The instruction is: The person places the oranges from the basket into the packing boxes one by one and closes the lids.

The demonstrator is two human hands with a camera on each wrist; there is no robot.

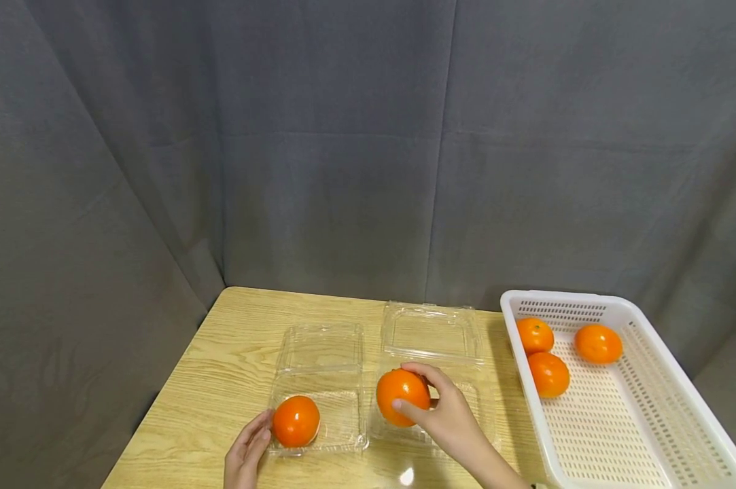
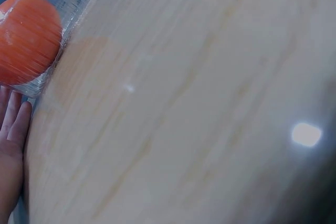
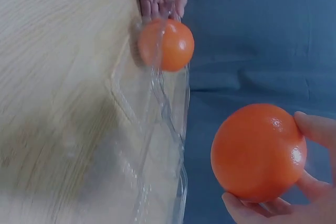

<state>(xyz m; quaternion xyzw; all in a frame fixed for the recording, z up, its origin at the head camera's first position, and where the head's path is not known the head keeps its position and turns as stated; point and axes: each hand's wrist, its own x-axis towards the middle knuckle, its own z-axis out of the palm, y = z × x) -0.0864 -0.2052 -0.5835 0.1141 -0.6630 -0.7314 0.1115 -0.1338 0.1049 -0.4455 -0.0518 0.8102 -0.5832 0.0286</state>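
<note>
My right hand [image 1: 450,414] holds an orange [image 1: 395,386] between thumb and fingers, above the right clear plastic clamshell box [image 1: 431,333]. In the right wrist view the held orange [image 3: 257,153] appears apart from the boxes. Another orange [image 1: 295,421] sits in the front left part of the left clamshell box [image 1: 343,411]. Beside that box's left edge is my left hand [image 1: 247,451], its fingers extended close to the orange; whether they touch the box I cannot tell. Both boxes have their lids folded back, away from me.
A white perforated plastic basket [image 1: 609,424] stands at the right of the wooden table [image 1: 221,360]. Inside it lie three oranges [image 1: 598,343], all toward the far end. Grey curtains [image 1: 331,204] hang behind and to the left of the table.
</note>
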